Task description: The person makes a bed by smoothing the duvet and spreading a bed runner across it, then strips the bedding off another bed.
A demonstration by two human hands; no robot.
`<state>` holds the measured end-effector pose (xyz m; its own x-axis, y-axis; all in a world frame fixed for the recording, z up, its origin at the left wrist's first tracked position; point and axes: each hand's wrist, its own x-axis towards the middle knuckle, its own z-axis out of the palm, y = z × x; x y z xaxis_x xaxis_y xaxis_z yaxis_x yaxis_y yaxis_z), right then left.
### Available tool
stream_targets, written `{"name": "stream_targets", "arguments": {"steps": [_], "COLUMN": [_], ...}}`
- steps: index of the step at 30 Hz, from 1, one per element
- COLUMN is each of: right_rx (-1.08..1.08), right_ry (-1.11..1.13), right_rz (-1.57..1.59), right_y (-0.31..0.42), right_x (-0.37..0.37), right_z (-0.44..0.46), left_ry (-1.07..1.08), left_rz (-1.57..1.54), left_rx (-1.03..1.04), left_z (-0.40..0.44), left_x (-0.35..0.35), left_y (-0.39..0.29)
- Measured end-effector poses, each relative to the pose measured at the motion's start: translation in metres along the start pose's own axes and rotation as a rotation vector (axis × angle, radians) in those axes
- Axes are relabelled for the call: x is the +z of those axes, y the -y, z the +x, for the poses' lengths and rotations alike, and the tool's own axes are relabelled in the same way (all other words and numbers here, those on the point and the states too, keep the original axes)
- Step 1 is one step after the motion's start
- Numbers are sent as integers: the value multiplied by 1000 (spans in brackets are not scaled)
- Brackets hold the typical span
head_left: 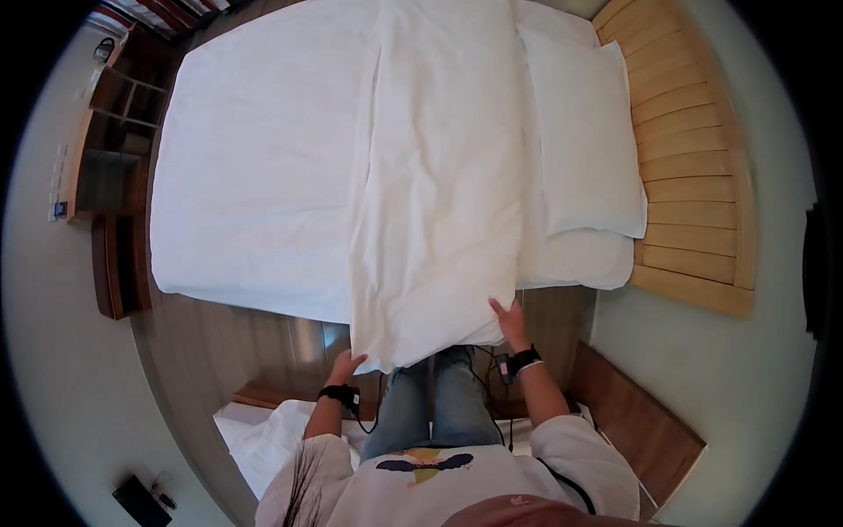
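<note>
A folded white duvet [439,176] lies across the bed, and its near end hangs over the side toward me. My left hand [343,367] grips the duvet's lower left corner, thumb on top. At the right edge of the hanging part, my right hand [508,321] holds the cloth between thumb and fingers. Both hands are closed on the fabric, with some fingers hidden beneath it. The white sheet [263,176] is spread on the mattress left of the duvet. A white pillow [588,132] rests to the right, near the headboard.
The slatted wooden headboard [694,176] stands at the right. Behind me are white bedding [272,443] and a brown wooden board [637,422]. Dark shelving [123,250] is at the left. Wooden floor [228,342] shows beside the bed. Black cables hang near my legs.
</note>
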<state>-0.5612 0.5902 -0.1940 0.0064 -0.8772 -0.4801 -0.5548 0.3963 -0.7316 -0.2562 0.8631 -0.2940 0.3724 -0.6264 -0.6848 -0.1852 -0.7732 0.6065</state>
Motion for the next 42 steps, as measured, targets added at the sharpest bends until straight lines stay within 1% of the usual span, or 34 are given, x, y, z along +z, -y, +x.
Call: {"name": "stream_targets", "arguments": {"steps": [1, 2, 4, 5, 6, 8, 9, 10, 11, 12, 13, 14, 15, 16, 18, 19, 20, 21, 22, 23, 24, 25, 26, 27, 30, 31, 32, 34, 36, 37, 38, 40, 41, 42], "right_rx": [-173, -346, -82, -164, -171, -213, -303, -317, -158, 1, -12, -41, -69, -82, -78, -106, -175, -240, -267, -285, -301, -324, -361, -402, -498, -503, -522, -628, -622, -663, -703, -742, -776, -777], "right_ry": [11, 22, 8, -117, -117, -202, -220, -225, -68, 89, 84, 165, 246, 240, 113, 145, 72, 17, 69, 75, 69, 109, 108, 100, 223, 255, 302, 427, 531, 607, 684, 789, 856, 888], "right_rz": [-85, -170, -24, -213, -216, -569, -508, -507, -534, -558, -559, -543, -526, -529, -71, -89, -1, 79, 52, 132, 211, 181, 111, 46, 57, 10, -15, 83, 25, 7, -10, -66, -96, -118], "right_y": [12, 22, 24, -21, -39, -63, -82, -80, -78, -77, -77, -84, -91, -101, -114, -96, -56, -28, -19, -8, 4, 22, 52, 77, 119, 133, 146, 166, 172, 178, 184, 197, 203, 206], "right_x": [-10, -19, -58, -70, -71, -74, -73, -79, -85, -92, -99, -106, -114, -125, -144, -153, -163, -169, -172, -175, -178, -174, -166, -156, -124, -119, -105, -59, -28, -11, 6, 36, 55, 73], "right_z": [-4, -8, -21, -12, -8, -2, 10, 10, 12, 12, 13, 17, 19, 20, 16, 19, 9, 5, 12, 22, 25, 22, 12, 7, 4, -7, -15, -37, -47, -46, -48, -70, -86, -100], "left_ry": [38, 35, -34, 132, 130, 58, 48, -70, -188, -197, -226, -251, -225, -196, -396, -518, -645, -674, -703, -703, -662, -711, -642, -664, -788, -838, -894, -1010, -1203, -1294, -1346, -1440, -1473, -1500], "left_rz": [47, 41, 45, 39, 33, 423, 416, 396, 374, 366, 167, -32, -182, -331, -684, -790, -882, -884, -886, -1005, -1013, -1045, -1058, -983, -1048, -1070, -1092, -1130, -1209, -1274, -1288, -1466, -1493, -1508], "left_rx": [36, 39, 64, -7, -4, -34, -26, -60, -94, -87, -108, -126, -211, -293, -96, 99, 299, 311, 322, 485, 487, 451, 474, 475, 507, 486, 425, 337, 224, 52, 24, -100, -39, -65], "left_z": [-2, 8, 35, 31, 24, 15, 20, 30, 41, 54, 66, 71, 66, 56, -5, -11, -17, -31, -43, -67, -72, -82, -110, -111, -156, -172, -187, -223, -242, -256, -270, -303, -315, -327], "left_x": [-5, -1, 7, -1, 2, 12, 16, 23, 27, 21, 9, -1, -12, -27, -92, -99, -108, -110, -117, -132, -133, -130, -136, -136, -119, -114, -111, -96, -66, -48, -30, -1, 11, 24], "left_y": [-17, 1, 50, 33, 25, 13, 18, 37, 55, 74, 95, 103, 98, 85, -19, -32, -39, -39, -40, -112, -116, -97, -139, -129, -126, -117, -105, -64, -26, -18, -10, 9, 28, 43]}}
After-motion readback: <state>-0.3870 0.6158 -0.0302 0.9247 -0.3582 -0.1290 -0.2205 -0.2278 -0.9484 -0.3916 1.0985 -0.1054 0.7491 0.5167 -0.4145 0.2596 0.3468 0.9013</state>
